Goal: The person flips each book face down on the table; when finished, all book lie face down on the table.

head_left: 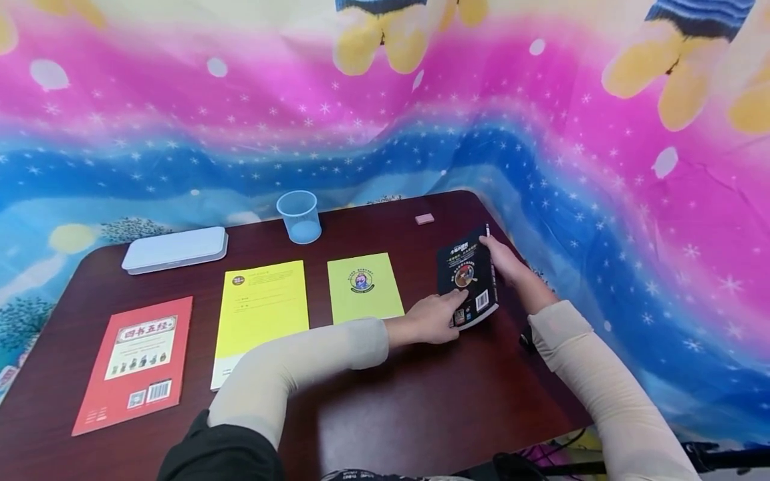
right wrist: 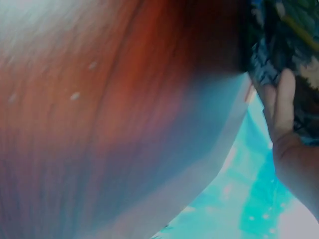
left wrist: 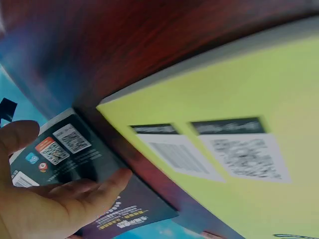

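Note:
A black paperback lies back cover up near the right end of the dark wooden table. My left hand grips its near left corner; in the left wrist view the thumb and a finger of this hand sit around the barcode end of the book. My right hand rests along the book's right edge, fingers stretched toward the far corner. The right wrist view shows a straight finger lying against the cover. Both arms wear beige sleeves.
Left of the book lie a green booklet, a yellow booklet and a red book. Behind them stand a clear plastic cup, a flat white case and a small pink eraser. Colourful cloth drapes the back and right.

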A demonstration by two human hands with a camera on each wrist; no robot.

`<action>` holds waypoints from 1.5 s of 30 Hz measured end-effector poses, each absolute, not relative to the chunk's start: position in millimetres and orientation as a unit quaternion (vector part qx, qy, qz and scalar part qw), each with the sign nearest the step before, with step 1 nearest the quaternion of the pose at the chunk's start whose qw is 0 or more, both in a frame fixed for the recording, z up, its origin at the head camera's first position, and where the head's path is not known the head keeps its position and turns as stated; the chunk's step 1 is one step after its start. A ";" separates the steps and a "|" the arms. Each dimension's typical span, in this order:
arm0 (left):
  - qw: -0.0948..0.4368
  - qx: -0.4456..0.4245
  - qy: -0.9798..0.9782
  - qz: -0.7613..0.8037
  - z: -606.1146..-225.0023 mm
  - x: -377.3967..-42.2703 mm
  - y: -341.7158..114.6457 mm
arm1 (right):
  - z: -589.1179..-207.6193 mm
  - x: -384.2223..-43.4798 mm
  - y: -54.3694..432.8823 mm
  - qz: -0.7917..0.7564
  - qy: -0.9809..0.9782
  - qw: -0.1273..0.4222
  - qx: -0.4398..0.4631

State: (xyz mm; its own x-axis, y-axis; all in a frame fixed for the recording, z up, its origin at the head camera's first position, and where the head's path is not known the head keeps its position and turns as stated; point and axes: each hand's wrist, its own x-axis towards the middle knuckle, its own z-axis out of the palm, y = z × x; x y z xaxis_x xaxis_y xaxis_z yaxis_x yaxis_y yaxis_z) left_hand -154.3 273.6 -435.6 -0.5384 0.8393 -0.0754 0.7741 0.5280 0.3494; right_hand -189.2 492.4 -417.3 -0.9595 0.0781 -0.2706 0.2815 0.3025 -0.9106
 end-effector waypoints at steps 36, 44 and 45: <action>0.141 0.474 0.868 -0.049 -443.8 -159.4 263.2 | -453.3 -215.0 495.5 -0.126 0.976 0.118 0.134; 0.197 0.465 0.863 -0.030 -438.1 -161.9 260.0 | -454.8 -210.2 488.8 -0.129 0.975 0.110 0.144; 0.201 0.465 0.862 -0.030 -437.4 -162.7 259.6 | -455.2 -210.3 489.1 -0.131 0.975 0.108 0.142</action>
